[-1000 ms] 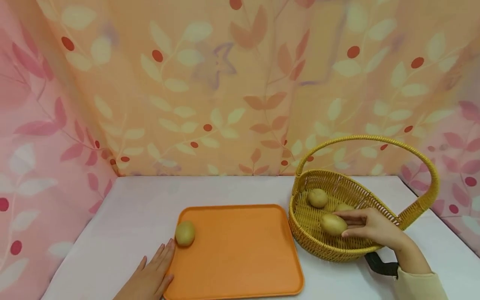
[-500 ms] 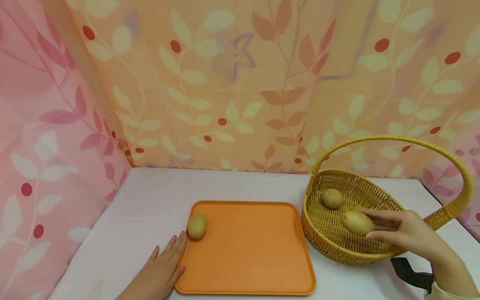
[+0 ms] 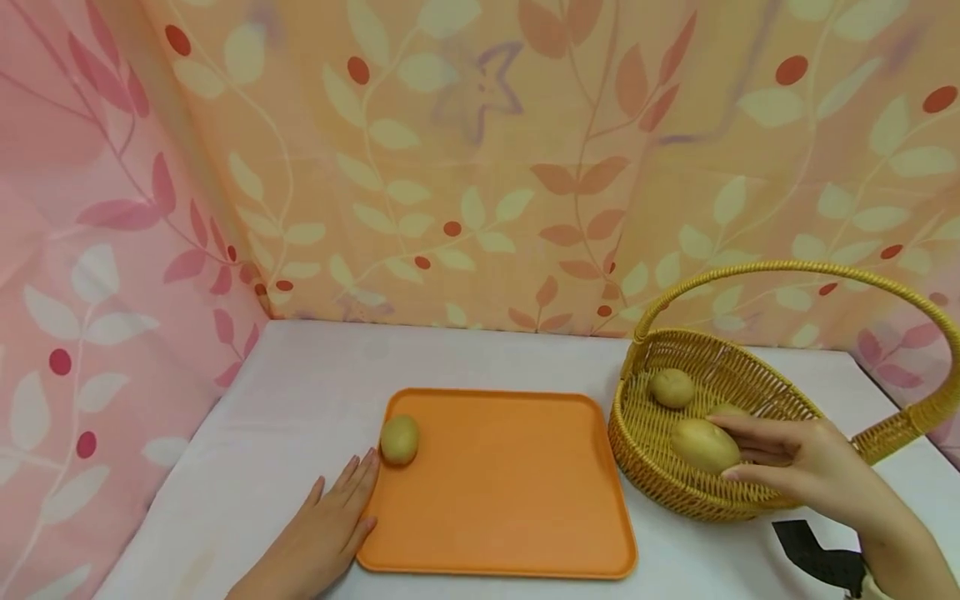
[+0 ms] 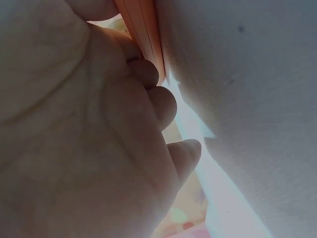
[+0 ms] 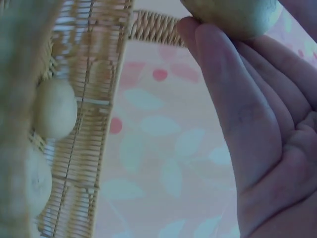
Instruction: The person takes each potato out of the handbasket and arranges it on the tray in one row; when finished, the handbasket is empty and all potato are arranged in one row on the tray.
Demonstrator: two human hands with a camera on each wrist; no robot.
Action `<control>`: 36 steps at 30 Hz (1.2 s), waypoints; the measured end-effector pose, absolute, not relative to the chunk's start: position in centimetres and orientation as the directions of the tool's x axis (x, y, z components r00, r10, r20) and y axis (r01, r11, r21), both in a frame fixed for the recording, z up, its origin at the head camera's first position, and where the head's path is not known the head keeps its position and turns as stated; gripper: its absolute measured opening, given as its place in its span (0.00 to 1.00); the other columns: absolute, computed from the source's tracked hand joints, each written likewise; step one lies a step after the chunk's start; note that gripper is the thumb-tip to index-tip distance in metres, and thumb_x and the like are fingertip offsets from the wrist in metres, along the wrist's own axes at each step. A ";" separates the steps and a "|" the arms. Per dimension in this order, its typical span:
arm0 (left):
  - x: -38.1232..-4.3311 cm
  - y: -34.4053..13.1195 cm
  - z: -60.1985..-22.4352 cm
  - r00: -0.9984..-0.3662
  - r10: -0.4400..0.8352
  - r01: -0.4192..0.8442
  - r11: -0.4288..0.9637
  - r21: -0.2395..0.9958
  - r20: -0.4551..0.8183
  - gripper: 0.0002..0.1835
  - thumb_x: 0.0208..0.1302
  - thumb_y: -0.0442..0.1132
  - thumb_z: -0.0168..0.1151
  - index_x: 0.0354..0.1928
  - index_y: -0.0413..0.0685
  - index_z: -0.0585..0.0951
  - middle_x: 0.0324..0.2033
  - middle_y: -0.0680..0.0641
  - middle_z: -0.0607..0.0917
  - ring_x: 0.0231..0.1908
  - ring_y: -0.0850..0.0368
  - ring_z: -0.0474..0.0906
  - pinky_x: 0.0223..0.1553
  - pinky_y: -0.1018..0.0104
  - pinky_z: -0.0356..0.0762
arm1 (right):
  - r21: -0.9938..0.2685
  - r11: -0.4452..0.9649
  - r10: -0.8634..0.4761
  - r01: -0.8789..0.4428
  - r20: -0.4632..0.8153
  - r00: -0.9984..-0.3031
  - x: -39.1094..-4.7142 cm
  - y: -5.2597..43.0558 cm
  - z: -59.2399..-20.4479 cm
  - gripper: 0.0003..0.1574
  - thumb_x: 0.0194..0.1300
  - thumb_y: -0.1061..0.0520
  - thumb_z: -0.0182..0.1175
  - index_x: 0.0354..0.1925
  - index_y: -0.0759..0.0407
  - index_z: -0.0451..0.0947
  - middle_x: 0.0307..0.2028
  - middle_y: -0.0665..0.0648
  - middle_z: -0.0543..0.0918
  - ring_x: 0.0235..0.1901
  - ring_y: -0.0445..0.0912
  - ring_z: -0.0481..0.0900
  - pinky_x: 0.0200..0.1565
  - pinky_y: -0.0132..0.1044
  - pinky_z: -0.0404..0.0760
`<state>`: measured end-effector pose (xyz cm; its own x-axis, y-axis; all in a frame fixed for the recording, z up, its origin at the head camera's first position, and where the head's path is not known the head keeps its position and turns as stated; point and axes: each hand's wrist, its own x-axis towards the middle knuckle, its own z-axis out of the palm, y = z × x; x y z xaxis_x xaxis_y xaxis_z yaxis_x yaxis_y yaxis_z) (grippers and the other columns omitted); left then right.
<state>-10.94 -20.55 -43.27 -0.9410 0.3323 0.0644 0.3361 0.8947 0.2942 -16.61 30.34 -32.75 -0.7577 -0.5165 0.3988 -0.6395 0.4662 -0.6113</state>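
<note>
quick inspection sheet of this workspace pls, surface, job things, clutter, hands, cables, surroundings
Surface: white surface, bearing the tray and basket
Tray: orange tray, one potato at its left edge
Basket: wicker basket right of the tray, at least two potatoes inside
Clutter: nothing seen
Left hand: left hand at the tray's left edge, fingers extended
Right hand: right hand holds a larger-looking potato over the basket; black piece by that wrist
Cables: nothing seen
Surroundings: floral backdrop behind and at the sides
</note>
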 end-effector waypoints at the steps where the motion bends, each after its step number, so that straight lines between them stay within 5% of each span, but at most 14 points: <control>1: -10.9 -20.6 -43.3 -0.941 0.333 0.335 0.894 0.298 0.058 0.34 0.68 0.45 0.55 0.70 0.35 0.57 0.69 0.40 0.59 0.68 0.45 0.53 0.59 0.33 0.53 | -0.600 0.468 -0.514 -0.649 0.412 -0.752 -16.6 30.2 -32.8 0.37 0.40 0.77 0.69 0.54 0.69 0.77 0.51 0.43 0.80 0.43 0.35 0.82 0.37 0.25 0.79; 15: -11.4 -20.2 -42.6 -0.933 0.348 0.358 0.889 0.286 0.089 0.34 0.69 0.44 0.54 0.70 0.36 0.57 0.70 0.42 0.58 0.69 0.45 0.53 0.61 0.35 0.52 | -0.580 0.458 -0.477 -0.674 0.479 -0.737 -16.0 26.6 -32.4 0.37 0.38 0.77 0.71 0.51 0.68 0.79 0.42 0.47 0.85 0.39 0.35 0.83 0.35 0.24 0.79; 23: -11.9 -19.8 -42.2 -0.938 0.341 0.345 0.891 0.296 0.064 0.34 0.70 0.45 0.53 0.71 0.38 0.55 0.71 0.42 0.56 0.69 0.45 0.51 0.62 0.36 0.50 | -0.623 0.494 -0.465 -0.607 0.400 -0.790 -16.1 24.1 -32.4 0.33 0.43 0.71 0.72 0.52 0.64 0.79 0.44 0.43 0.84 0.41 0.34 0.82 0.35 0.26 0.80; 31: -11.5 -20.1 -42.3 -0.944 0.329 0.323 0.894 0.311 0.034 0.34 0.70 0.45 0.51 0.71 0.37 0.55 0.71 0.42 0.56 0.70 0.45 0.50 0.63 0.36 0.49 | -0.692 0.415 -0.532 -0.591 0.342 -0.774 -17.0 20.6 -33.2 0.32 0.49 0.66 0.71 0.54 0.67 0.77 0.46 0.61 0.83 0.40 0.39 0.83 0.34 0.32 0.82; 36: -11.0 -20.4 -42.5 -0.949 0.315 0.307 0.894 0.326 0.027 0.34 0.70 0.45 0.52 0.71 0.38 0.55 0.71 0.43 0.56 0.70 0.46 0.50 0.63 0.36 0.49 | -0.746 0.393 -0.562 -0.537 0.267 -0.783 -17.6 18.1 -33.9 0.31 0.53 0.59 0.70 0.55 0.68 0.76 0.46 0.64 0.83 0.40 0.40 0.83 0.36 0.36 0.82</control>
